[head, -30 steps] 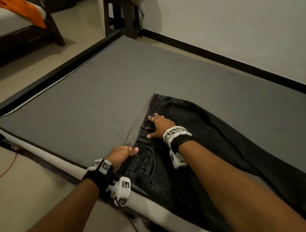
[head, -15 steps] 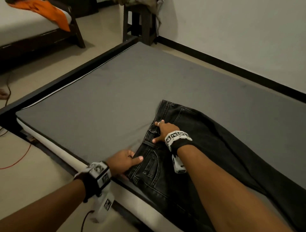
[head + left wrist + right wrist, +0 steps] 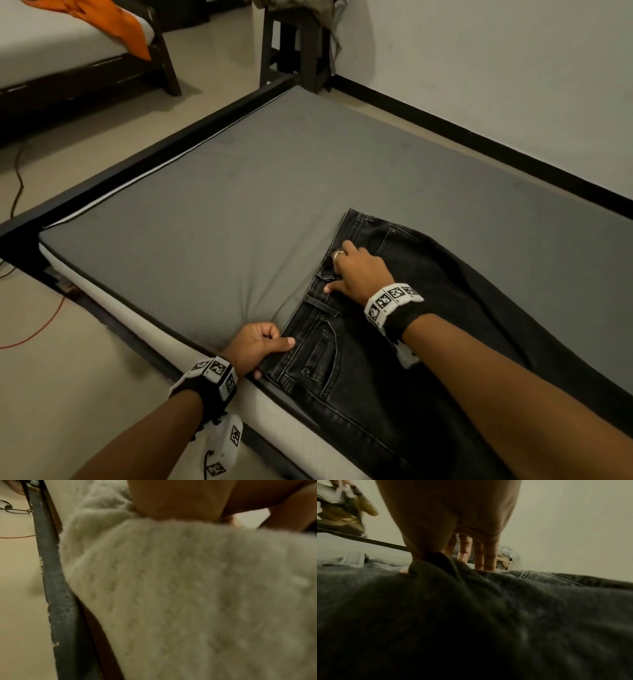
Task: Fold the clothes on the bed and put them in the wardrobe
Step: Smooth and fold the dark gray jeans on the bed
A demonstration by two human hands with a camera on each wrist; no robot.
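While the left hand pinches the waistband corner of the dark grey denim jeans (thumb on top), the right hand presses flat, fingers extended, farther along, on the grey-sheeted bed.

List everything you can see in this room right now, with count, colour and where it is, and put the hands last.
jeans: one, black, flat on the mattress's near right part, waistband to the left
mattress: one, grey top, pale side, in a black frame
second bed: one, pale, far left
orange cloth: one, on the second bed
stool: one, dark, far end, clothes draped over it
cables: one orange, one dark, on the floor at left
left hand: grips the waistband's near corner
right hand: presses on the waistband
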